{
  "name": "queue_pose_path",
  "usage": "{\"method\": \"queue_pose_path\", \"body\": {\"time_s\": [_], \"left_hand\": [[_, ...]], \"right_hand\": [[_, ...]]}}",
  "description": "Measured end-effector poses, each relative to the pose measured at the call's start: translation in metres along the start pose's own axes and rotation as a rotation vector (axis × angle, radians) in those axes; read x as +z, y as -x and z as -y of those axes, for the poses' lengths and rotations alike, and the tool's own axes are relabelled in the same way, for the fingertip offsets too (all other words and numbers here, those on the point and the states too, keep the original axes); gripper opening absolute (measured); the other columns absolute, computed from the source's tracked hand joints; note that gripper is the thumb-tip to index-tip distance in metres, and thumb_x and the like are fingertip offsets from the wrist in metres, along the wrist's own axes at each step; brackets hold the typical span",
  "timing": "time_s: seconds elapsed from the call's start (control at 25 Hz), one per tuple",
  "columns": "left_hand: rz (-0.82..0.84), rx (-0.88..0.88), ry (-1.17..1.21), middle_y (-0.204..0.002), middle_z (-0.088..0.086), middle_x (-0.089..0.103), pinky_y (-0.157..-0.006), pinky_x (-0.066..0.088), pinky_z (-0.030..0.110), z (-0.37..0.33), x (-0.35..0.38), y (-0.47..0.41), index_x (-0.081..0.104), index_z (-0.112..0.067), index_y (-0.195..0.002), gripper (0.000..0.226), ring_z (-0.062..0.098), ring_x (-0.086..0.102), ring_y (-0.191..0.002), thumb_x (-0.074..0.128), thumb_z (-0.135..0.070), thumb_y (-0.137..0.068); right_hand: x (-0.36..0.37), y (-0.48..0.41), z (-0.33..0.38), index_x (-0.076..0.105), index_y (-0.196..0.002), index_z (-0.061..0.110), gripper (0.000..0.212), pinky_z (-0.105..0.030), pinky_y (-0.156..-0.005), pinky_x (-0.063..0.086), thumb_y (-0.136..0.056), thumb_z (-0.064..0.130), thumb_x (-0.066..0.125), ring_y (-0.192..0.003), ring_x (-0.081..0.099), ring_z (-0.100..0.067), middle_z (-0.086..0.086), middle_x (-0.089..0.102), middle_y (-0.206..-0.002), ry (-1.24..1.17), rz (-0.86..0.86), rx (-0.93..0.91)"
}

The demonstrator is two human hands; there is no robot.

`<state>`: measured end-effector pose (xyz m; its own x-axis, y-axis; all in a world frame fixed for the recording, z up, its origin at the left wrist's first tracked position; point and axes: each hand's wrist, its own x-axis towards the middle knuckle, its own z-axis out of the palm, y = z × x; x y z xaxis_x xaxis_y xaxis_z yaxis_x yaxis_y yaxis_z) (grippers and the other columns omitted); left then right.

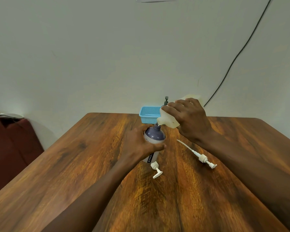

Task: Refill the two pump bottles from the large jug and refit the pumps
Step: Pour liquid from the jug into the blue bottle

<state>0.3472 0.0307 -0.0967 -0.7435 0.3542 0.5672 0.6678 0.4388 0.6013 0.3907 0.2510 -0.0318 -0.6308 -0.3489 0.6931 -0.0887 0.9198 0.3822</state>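
Pouring is underway: your right hand (189,119) is wrapping around the white jug (170,117), tipping it so its spout is meeting the neck of the purple pump bottle (154,136). Your left hand (141,144) is curling around that bottle's shoulder, holding it a little tilted on the wooden surface (90,164).

Handling notes, as judgement:
- Jug is looking like stiff, thin plastic, and probably weighty if still well filled. You are gripping near the neck end, which is giving spout control, but a wet wall could be slippery.
- Bottle is smooth and rounded, and growing heavier while filling; the grasp high on the shoulder is suiting it. The neck is narrow, so spillage is the risk.
- Two white pumps are lying loose: one (156,169) just beside the bottle's base, the other (203,158) near your right forearm, its long thin dip tube probably bending easily. You are better taking each by the collar.

Behind, a blue basket (148,114) is standing, with a dark pump top (166,100) showing just beside it.
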Motion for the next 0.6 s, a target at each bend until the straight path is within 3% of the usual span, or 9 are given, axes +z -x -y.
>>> {"method": "queue_pose_path", "body": {"time_s": [0.16,0.4,0.6], "left_hand": [[0.001,-0.015,0.004,-0.103,-0.024,0.064,-0.067,0.044,0.003,0.0011,-0.0006,0.0021,0.066,-0.033,-0.125,0.077,-0.016,0.058,-0.085,0.087,-0.065,-0.059],[0.01,-0.046,0.009,-0.104,-0.022,0.066,-0.071,0.046,0.009,0.0057,0.0,0.0034,0.065,-0.036,-0.124,0.081,-0.013,0.059,-0.088,0.078,-0.076,-0.055],[0.011,-0.04,-0.004,-0.11,-0.02,0.067,-0.069,0.042,0.003,0.0059,-0.001,0.0027,0.064,-0.034,-0.129,0.082,-0.016,0.057,-0.087,0.082,-0.07,-0.058]], "right_hand": [[0.0004,-0.0011,0.0001,0.057,-0.138,0.021,0.073,-0.052,-0.099,0.045,-0.071,0.012,0.086,-0.117,0.062,-0.034,-0.008,0.066,-0.133,-0.007,-0.002,0.003],[0.0004,-0.0019,0.0007,0.057,-0.139,0.021,0.076,-0.054,-0.1,0.046,-0.07,0.013,0.088,-0.118,0.062,-0.036,-0.01,0.066,-0.134,-0.013,0.016,0.003],[-0.0019,-0.0036,0.0009,0.059,-0.137,0.02,0.075,-0.056,-0.101,0.046,-0.069,0.009,0.088,-0.118,0.062,-0.037,-0.01,0.067,-0.133,-0.015,0.008,-0.01]]}}
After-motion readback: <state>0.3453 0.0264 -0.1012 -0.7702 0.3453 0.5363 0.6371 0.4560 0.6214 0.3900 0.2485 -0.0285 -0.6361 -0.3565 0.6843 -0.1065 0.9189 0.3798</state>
